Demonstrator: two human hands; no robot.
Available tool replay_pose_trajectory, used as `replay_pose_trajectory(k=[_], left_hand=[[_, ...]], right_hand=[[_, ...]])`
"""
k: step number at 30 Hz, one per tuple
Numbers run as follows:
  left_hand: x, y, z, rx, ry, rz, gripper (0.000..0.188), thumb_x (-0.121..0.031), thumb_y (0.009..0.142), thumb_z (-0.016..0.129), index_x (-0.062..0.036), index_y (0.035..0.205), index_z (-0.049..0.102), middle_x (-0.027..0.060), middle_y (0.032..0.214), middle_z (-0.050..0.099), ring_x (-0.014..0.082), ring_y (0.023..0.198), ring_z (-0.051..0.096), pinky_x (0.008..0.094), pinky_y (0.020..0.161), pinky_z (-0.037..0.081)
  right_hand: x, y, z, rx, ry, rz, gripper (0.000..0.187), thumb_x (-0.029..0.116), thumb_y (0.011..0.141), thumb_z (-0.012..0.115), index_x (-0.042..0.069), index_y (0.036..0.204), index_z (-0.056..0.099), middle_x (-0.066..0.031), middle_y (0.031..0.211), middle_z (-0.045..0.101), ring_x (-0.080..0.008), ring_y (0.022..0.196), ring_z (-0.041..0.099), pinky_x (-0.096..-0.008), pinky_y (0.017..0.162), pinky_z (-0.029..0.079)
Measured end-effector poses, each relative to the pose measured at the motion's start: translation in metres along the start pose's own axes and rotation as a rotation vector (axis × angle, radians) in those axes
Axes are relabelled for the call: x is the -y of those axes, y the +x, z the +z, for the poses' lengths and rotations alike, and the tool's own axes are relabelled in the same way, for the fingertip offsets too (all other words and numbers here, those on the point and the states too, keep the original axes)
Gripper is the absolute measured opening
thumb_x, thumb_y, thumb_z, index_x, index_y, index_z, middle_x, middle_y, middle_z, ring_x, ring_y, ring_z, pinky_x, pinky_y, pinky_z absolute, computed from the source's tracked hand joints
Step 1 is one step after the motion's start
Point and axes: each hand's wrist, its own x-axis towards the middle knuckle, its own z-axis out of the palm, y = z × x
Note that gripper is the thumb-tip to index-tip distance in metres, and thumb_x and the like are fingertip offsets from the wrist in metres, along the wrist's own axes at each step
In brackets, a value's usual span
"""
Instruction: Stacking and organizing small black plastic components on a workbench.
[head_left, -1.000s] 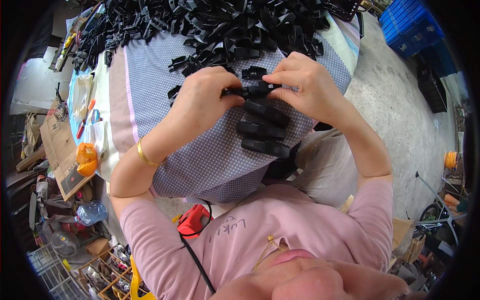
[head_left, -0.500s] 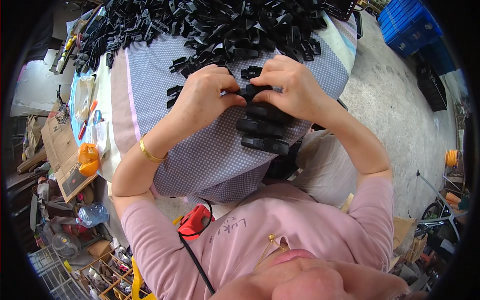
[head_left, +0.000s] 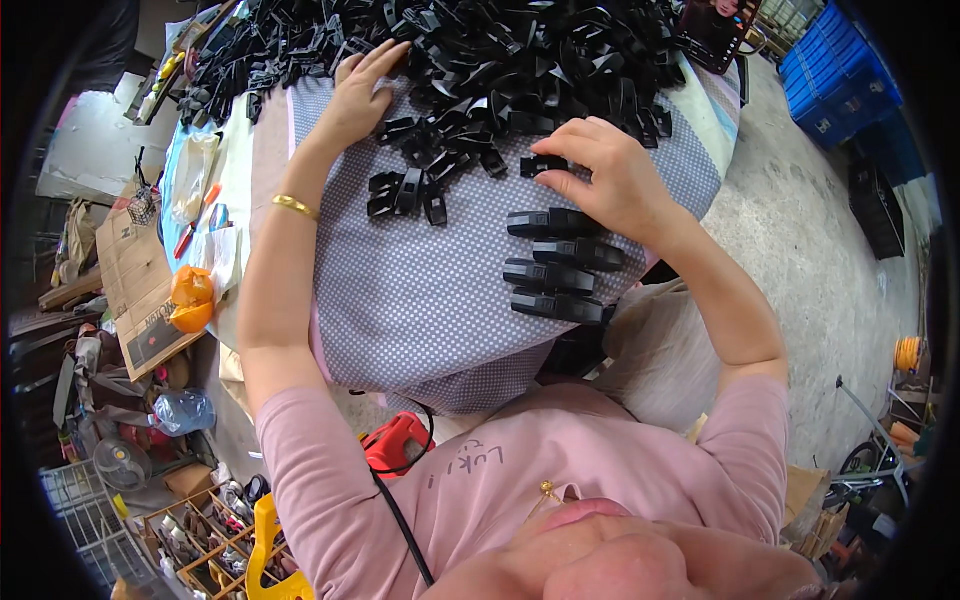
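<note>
A large heap of small black plastic parts (head_left: 520,70) covers the far side of the table. My left hand (head_left: 362,98) rests at the heap's left part, fingers stretched out and apart. With thumb and fingers my right hand (head_left: 612,175) pinches a small black plastic part (head_left: 538,166) against the cloth; its right end is hidden by the hand. Just below that hand, several longer black plastic pieces (head_left: 562,281) lie side by side in a stack-like row. A few loose black parts (head_left: 408,192) sit between my hands.
Dotted grey cloth (head_left: 420,290) covers the table. Along its left side lie an orange peel-like object (head_left: 192,300), a red pen-like tool (head_left: 184,240) and clear bags. A phone-like screen (head_left: 715,30) stands at the far right. Blue crates (head_left: 840,75) are on the floor beyond.
My left hand has left the right hand and moved far left to the heap. The right hand has shifted slightly, and the row of longer pieces beneath it is now more exposed.
</note>
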Motion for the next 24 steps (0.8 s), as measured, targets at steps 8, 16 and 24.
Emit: replay_pose_trajectory(k=[8,16,24], left_hand=[[-0.029,0.006,-0.001,-0.22,-0.108,-0.138,0.027,-0.009,0.076,0.07,-0.0034,0.102,0.066,0.0103,0.085,0.065,0.0265,0.075,0.064,0.0358,0.072,0.052],[-0.11,-0.003,-0.042,-0.273,-0.509,-0.066,0.045,0.001,0.073,0.075,-0.0072,0.115,0.06,0.0052,0.091,0.063,0.0154,0.077,0.062,0.0266,0.073,0.052],[-0.187,-0.036,-0.034,0.189,-0.559,0.096,0.047,0.003,0.072,0.072,-0.0044,0.114,0.053,0.0125,0.101,0.059,0.0272,0.087,0.063,0.0345,0.075,0.054]], right_hand=[[-0.001,-0.005,-0.006,-0.037,-0.019,-0.043,0.026,0.013,0.075,0.074,0.002,0.098,0.066,-0.0091,0.09,0.064,-0.0262,0.084,0.059,-0.0336,0.073,0.049],[-0.003,-0.009,-0.023,-0.103,0.03,0.032,0.019,0.01,0.087,0.065,0.003,0.105,0.066,-0.0069,0.087,0.063,-0.0178,0.076,0.059,-0.028,0.066,0.047],[0.018,-0.009,-0.029,0.037,0.299,0.334,0.019,0.016,0.097,0.053,0.003,0.108,0.062,-0.0056,0.08,0.064,-0.0109,0.067,0.06,-0.0241,0.063,0.048]])
